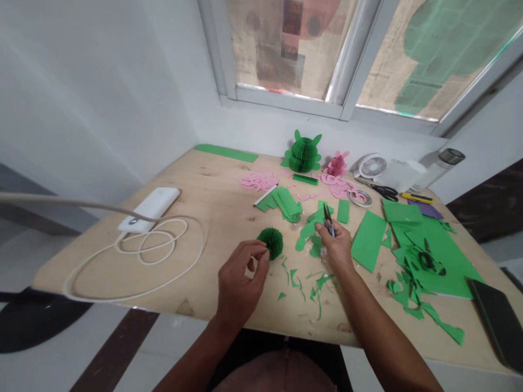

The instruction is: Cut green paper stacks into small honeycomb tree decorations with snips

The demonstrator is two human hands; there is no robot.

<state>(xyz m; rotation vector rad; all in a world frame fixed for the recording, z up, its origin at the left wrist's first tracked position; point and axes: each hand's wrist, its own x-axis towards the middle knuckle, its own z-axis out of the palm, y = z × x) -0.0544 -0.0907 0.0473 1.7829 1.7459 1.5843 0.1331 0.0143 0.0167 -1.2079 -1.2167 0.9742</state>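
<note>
My left hand [239, 280] pinches a round green folded-paper ball [271, 241] at its near edge, just above the wooden table [212, 201]. My right hand [337, 245] grips small scissors [328, 218] with the blades pointing up and away. It rests on cut green paper shapes [312, 228]. Thin green offcuts [306, 283] lie between my two hands.
A white power bank [151, 207] with a coiled cable [155, 245] is at the left. Green sheets [425, 245] cover the right side. A finished green paper figure [303, 152], pink pieces [259, 181], tape roll [360, 197], black scissors [382, 190], small fan [371, 165] and bottle [443, 166] stand at the back.
</note>
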